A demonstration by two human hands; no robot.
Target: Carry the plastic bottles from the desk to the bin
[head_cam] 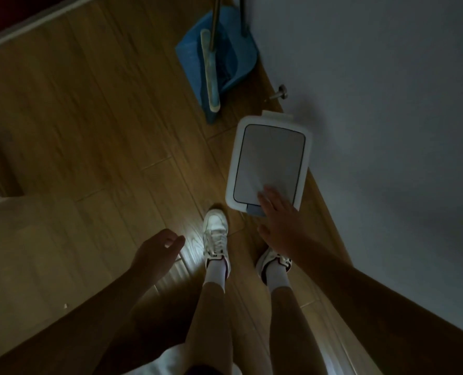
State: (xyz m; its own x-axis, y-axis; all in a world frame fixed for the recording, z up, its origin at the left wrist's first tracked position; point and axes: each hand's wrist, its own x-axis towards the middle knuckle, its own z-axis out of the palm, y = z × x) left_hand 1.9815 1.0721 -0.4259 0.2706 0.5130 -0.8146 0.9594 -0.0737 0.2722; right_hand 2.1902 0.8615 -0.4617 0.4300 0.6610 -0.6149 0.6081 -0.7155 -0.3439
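Observation:
A white bin [269,161] with a grey lid stands on the wooden floor against the wall, its lid down. My right hand [277,220] hovers over the bin's near edge, fingers spread flat above the lid and the small blue-grey push tab, holding nothing. My left hand [157,249] hangs lower left of the bin, fingers loosely curled and apart, empty. No plastic bottle shows anywhere in the dim head view.
A blue dustpan [225,50] with a broom [210,74] leans by the wall beyond the bin. A metal door stop [279,93] sticks up from the floor. My feet in white sneakers [215,232] stand just short of the bin. The white wall [387,104] runs along the right.

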